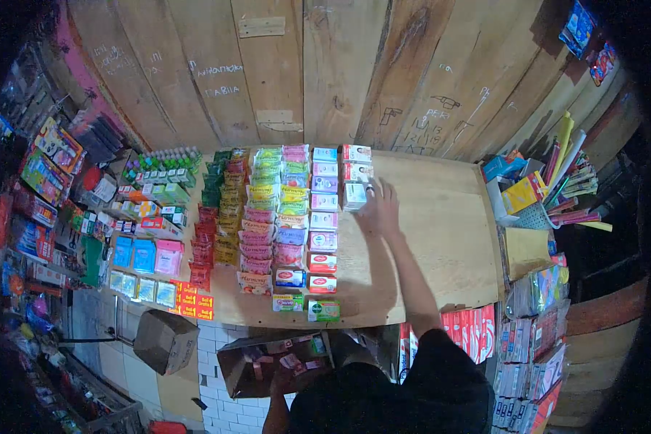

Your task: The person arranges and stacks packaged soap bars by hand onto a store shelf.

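Note:
My right hand (379, 210) reaches over the wooden shelf board (441, 239), its fingers on a small white box (354, 196). That box lies below two red-and-white boxes (356, 172) at the top of the rightmost column. Just left runs a column of pastel soap boxes (324, 184), with red-and-white ones lower down. Further left are columns of Harmony soap packets (256, 259). My left hand (282, 377) is at an open cardboard box (228, 362) holding a few small packs; its fingers are dark and hard to make out.
A closed carton (165, 341) stands below the board's left part. Small boxes and packets (168, 257) fill the board's left end. At the right are a basket (534, 217) with long items and stacked goods (532, 376). Red-and-white boxes (470, 334) sit beneath my right arm.

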`<state>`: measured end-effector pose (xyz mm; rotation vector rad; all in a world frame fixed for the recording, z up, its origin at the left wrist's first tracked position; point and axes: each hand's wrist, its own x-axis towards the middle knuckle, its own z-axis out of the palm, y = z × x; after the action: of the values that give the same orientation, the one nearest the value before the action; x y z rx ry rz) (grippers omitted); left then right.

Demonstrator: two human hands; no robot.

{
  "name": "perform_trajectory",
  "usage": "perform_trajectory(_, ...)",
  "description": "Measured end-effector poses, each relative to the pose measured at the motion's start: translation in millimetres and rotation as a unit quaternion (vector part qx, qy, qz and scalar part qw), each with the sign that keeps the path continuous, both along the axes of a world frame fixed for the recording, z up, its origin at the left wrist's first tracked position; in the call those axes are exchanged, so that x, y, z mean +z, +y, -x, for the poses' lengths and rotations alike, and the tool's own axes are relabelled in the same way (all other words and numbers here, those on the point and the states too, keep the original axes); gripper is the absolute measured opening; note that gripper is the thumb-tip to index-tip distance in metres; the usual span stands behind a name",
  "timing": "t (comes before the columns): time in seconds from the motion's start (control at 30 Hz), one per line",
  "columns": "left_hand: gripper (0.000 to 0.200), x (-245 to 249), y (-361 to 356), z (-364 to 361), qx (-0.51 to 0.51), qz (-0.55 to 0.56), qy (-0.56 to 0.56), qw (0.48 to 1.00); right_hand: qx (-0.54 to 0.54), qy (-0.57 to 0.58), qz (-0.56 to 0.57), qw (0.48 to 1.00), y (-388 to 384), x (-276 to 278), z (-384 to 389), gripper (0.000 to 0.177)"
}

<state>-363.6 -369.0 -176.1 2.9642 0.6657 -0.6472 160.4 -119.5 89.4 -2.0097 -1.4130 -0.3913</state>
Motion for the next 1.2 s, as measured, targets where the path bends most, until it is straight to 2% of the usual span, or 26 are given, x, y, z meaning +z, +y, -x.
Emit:
perform_trajectory(0.1,0.03,0,1,1,0.007,0.001,0.001,1.0,0.055,-0.151,0.1,0.982,25,-39,-62,0.086)
perform_trajectory(0.2,0.032,-3,1,1,0.008,0.001,0.0,1.0,0.15,0.002,0.257,0.955,25,-2,-67,0.078)
perform_trajectory(0.3,0.033,-3,1,3,0.015,0.002,0.001,1.0,0.169,0.051,0.276,0.945,34,-7,-71,0.071)
perform_trajectory(0.4,0.035,-5,-1,6,0.028,0.004,-0.003,1.0,0.169,0.146,0.246,0.943,37,-17,-73,0.065)
perform_trajectory(0.5,0.036,-7,-3,8,0.036,0.005,-0.008,0.999,0.171,0.157,0.21,0.95,40,-30,-77,0.066)
perform_trajectory(0.7,0.039,-14,-11,12,0.059,0.014,-0.021,0.998,0.202,0.144,0.216,0.944,43,-36,-86,0.069)
perform_trajectory(0.83,0.041,-26,-20,17,0.09,0.02,-0.049,0.995,0.182,0.123,0.274,0.936,42,-13,-76,0.075)
perform_trajectory(0.87,0.042,-30,-23,19,0.104,0.024,-0.058,0.993,0.163,0.283,0.227,0.918,46,-23,-79,0.075)
perform_trajectory(0.93,0.043,-39,-34,23,0.141,0.039,-0.083,0.986,0.228,0.143,0.258,0.928,54,-52,-104,0.077)
perform_trajectory(1.0,0.044,-53,-44,27,0.188,0.058,-0.104,0.975,0.241,0.146,0.177,0.943,49,-62,-104,0.076)
perform_trajectory(1.03,0.044,-62,-50,30,0.211,0.064,-0.112,0.969,0.206,0.126,0.236,0.941,40,-19,-74,0.075)
perform_trajectory(1.07,0.045,-72,-55,32,0.236,0.072,-0.121,0.962,0.288,0.202,0.165,0.922,54,-83,-122,0.077)
perform_trajectory(1.1,0.046,-90,-63,34,0.256,0.078,-0.135,0.954,0.248,0.051,0.175,0.952,37,-48,-97,0.079)
perform_trajectory(1.13,0.046,-111,-71,35,0.275,0.085,-0.157,0.945,0.245,-0.025,0.122,0.962,27,-34,-81,0.08)
perform_trajectory(1.17,0.047,-136,-77,35,0.292,0.09,-0.192,0.933,0.182,-0.056,0.094,0.977,16,-23,-60,0.068)
perform_trajectory(1.2,0.045,-145,-74,36,0.298,0.079,-0.256,0.916,0.157,0.008,0.098,0.983,4,-7,-34,0.064)
